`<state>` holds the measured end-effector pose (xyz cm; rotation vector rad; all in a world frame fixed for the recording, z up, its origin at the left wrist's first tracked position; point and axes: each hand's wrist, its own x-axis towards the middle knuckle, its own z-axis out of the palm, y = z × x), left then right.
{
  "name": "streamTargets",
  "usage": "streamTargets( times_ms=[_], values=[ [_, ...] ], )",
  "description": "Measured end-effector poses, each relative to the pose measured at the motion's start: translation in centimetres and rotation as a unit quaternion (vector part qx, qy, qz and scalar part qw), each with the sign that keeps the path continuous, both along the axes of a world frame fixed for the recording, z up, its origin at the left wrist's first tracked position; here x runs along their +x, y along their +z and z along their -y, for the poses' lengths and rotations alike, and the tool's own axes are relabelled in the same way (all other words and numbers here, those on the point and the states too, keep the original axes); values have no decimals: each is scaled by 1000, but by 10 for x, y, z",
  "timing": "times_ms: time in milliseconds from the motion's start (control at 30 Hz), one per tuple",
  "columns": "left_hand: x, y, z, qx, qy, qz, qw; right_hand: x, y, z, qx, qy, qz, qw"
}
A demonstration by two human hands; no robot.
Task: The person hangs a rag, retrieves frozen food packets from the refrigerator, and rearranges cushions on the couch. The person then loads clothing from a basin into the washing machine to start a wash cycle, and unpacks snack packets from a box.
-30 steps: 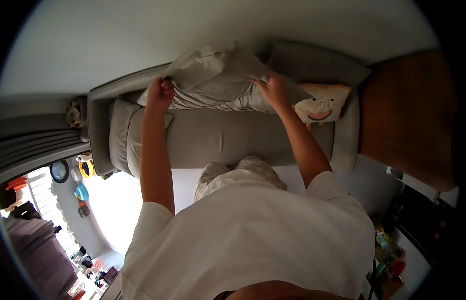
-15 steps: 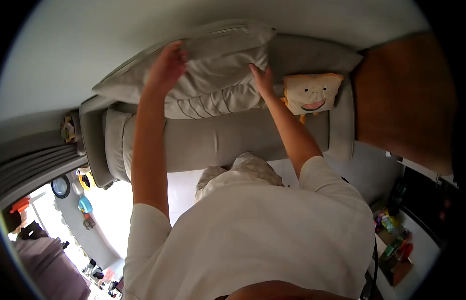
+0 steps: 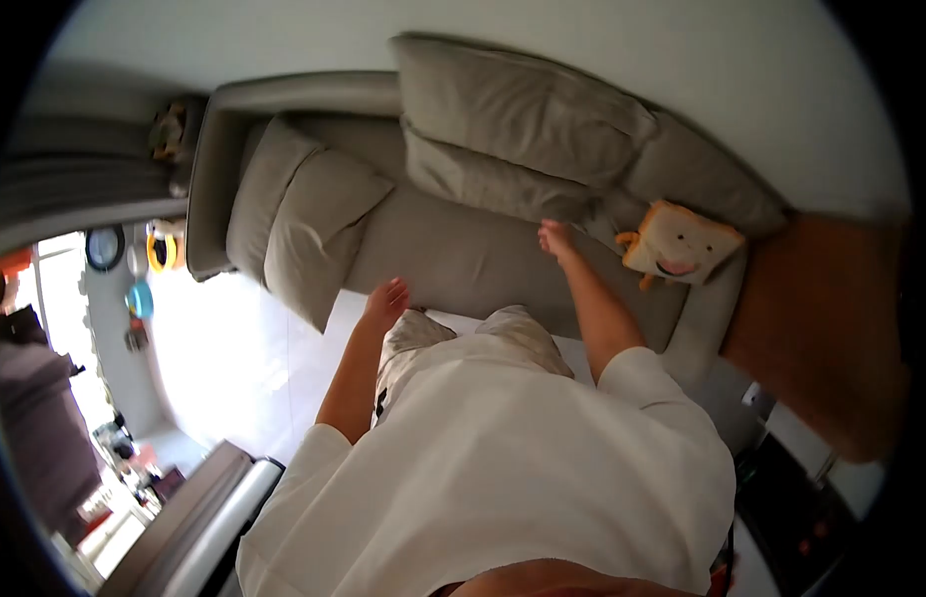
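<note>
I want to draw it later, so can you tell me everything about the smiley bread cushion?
The bread cushion looks like a soft, pale toast slice with an orange-brown edge. It has two dark eyes and an open, smiling mouth, pink inside. Little orange limbs poke out at one side and below. It sits tilted at the sofa's end, by the armrest, in front of a grey back cushion. The right hand isn't touching it.

You wear a white T-shirt (image 3: 503, 448) (softly creased in front) with short sleeves (image 3: 634, 381). Your legwear (image 3: 523, 326) is pale, with blotchy patterning
</note>
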<state>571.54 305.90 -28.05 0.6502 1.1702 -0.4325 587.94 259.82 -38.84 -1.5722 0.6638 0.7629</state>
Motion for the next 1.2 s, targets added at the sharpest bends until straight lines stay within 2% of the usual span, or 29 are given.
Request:
streamTargets(
  times_ms=[33,100,233,267,300,333,400,433,533,600,667,733,767,800,867,933,1000,1033,1067,1100,1200],
  values=[
    [-29,-13,-32,-13,102,-44,994,-19,-5,-25,25,-8,-40,999],
    [-66,-26,-94,29,175,-101,979,-50,-6,-81,40,-2,-102,994],
    [-126,-110,-231,82,192,-102,973,-95,-16,-197,-7,94,-140,986],
    [-137,-136,-263,134,198,-111,965,-104,-23,-227,-11,131,-146,981],
    [-135,-154,-305,188,191,-116,956,-117,-32,-263,-11,156,-148,977],
    [-125,-155,-328,249,170,-170,938,-129,-52,-292,-13,163,-156,974],
    [-117,-173,-390,233,99,-187,949,-139,-76,-359,-1,196,-191,962],
    [-107,-182,-412,231,99,-187,950,-143,-89,-394,16,190,-200,961],
    [-78,-186,-473,256,38,-235,937,-154,-113,-507,-20,225,-200,953],
    [-66,-187,-494,230,0,-242,942,-164,-135,-564,-2,255,-185,949],
    [-91,-252,-526,159,-53,-181,969,-154,-119,-618,-44,281,-230,931],
    [-64,-218,-525,124,-40,-117,985,-139,-107,-657,9,242,-283,928],
    [-63,-219,-531,156,-86,-124,976,-135,-101,-667,52,177,-275,943],
    [-66,-222,-535,183,-133,-127,966,-121,-92,-675,54,222,-286,930],
    [-86,-254,-539,161,-135,-122,970,-115,-68,-685,-1,223,-261,939],
    [-97,-254,-537,141,-139,-120,973,-118,-49,-685,-15,259,-256,931],
    [-94,-254,-537,168,-226,-117,953,-124,-29,-686,-20,292,-252,923],
    [-89,-254,-537,170,-218,-111,955,-129,-33,-684,-19,323,-242,915],
    [-87,-256,-533,173,-149,-152,962,-136,-38,-680,-20,354,-234,905],
    [-86,-257,-522,170,-81,-192,963,-149,-48,-671,29,336,-191,922],
    [-63,-219,-495,182,23,-253,950,-140,-28,-657,82,355,-213,907]
  ],
)
